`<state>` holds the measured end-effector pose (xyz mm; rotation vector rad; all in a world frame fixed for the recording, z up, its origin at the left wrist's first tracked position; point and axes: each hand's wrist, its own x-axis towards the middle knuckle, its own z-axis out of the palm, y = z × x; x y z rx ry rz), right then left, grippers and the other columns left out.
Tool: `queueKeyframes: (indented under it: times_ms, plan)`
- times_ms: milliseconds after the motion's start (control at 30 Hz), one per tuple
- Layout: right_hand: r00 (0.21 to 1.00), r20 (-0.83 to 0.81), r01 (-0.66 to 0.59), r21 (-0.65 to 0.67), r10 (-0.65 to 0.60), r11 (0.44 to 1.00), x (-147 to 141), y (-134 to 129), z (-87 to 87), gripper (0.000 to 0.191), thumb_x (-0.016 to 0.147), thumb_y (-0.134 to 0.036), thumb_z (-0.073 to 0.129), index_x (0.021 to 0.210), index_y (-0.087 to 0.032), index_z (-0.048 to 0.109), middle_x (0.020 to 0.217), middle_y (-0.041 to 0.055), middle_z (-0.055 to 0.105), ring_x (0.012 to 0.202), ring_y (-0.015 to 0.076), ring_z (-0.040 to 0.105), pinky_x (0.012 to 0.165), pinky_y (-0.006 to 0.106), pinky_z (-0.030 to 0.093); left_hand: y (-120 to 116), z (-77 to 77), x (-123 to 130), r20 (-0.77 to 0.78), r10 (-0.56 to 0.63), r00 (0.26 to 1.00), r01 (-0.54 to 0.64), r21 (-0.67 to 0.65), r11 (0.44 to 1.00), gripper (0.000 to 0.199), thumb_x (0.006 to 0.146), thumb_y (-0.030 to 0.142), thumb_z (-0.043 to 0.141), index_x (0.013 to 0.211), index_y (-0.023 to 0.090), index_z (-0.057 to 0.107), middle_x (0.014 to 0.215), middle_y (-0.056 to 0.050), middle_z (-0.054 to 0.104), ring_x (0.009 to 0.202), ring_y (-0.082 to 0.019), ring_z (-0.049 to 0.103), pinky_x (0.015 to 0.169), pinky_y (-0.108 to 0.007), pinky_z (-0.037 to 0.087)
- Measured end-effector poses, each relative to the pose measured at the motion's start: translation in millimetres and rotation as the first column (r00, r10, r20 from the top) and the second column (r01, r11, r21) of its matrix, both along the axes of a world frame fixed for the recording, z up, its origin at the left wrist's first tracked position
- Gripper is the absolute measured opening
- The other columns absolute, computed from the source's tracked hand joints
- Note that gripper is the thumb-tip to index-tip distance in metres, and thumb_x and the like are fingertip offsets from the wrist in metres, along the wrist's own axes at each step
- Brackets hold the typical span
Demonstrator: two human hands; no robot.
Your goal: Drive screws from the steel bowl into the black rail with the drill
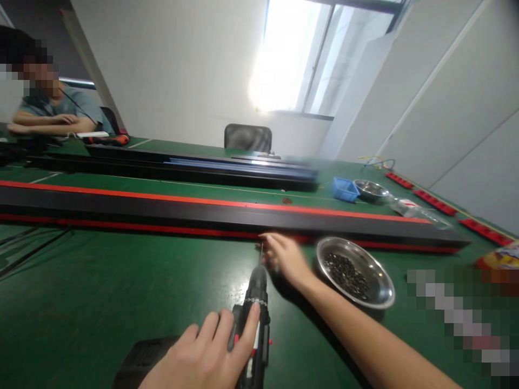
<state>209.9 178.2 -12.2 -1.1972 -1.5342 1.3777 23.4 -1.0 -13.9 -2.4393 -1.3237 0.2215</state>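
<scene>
My left hand (pixel 206 346) is wrapped round a black power drill (pixel 255 319) with red details. The drill points away from me, its thin bit reaching toward the near side of a long black bar (pixel 194 216) with red edges. By the bit's tip is my right hand (pixel 284 256), its fingers drawn together against the bar's near red edge. What those fingers pinch, if anything, is too small and blurred to name. Beside my right forearm stands a round metal bowl (pixel 383 281) holding many small dark pieces that look like screws.
Behind the bar lie more long dark profiles (pixel 243 175). A blue plastic basket (pixel 345 189) and a second metal bowl (pixel 371 189) stand at the back right. Red strips (pixel 436 202) line the right table edge. Another person (pixel 60 111) sits at far left. Cables (pixel 36 246) lie at left.
</scene>
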Motion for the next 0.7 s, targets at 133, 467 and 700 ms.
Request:
queueKeyframes:
  times_ms: [133, 467, 700]
  plan:
    - [1.0, 0.027, -0.005, -0.003, 0.005, 1.0, 1.0, 1.9, -1.7, 0.036, 0.098, -0.038, 0.053, 0.105, -0.009, 0.074, 0.089, 0.0113, 0.072, 0.062, 0.0117, 0.063, 0.047, 0.02, 0.043, 2.1, 10.3, 7.1, 0.013, 0.03, 0.999, -0.029, -0.11, 0.993, 0.073, 0.093, 0.013, 0.043, 0.162, 0.018, 0.022, 0.11, -0.016, 0.07, 0.092, -0.03, 0.07, 0.07, -0.041, 0.062]
    - [0.994, 0.105, 0.031, 0.029, -0.034, 0.999, -4.1, 7.5, 2.3, 0.026, 0.093, -0.024, 0.058, 0.109, -0.01, 0.072, 0.095, 0.0121, 0.074, 0.062, 0.0127, 0.066, 0.045, 0.019, 0.044, 0.9, 12.8, 12.2, 0.046, 0.099, 0.994, -0.092, -0.133, 0.987, 0.077, 0.092, 0.016, 0.048, 0.163, 0.019, 0.02, 0.115, -0.017, 0.068, 0.097, -0.031, 0.069, 0.074, -0.044, 0.061]
    - [0.986, 0.155, -0.064, 0.029, 0.059, 0.998, -3.3, 6.8, 1.6, 0.041, 0.079, -0.008, 0.051, 0.111, -0.013, 0.076, 0.092, 0.0088, 0.077, 0.061, 0.0117, 0.064, 0.046, 0.019, 0.044, -1.2, 10.0, 12.2, 0.099, 0.093, 0.991, -0.082, -0.104, 0.991, 0.077, 0.094, 0.024, 0.052, 0.163, 0.021, 0.019, 0.114, -0.018, 0.068, 0.096, -0.032, 0.068, 0.073, -0.042, 0.059]
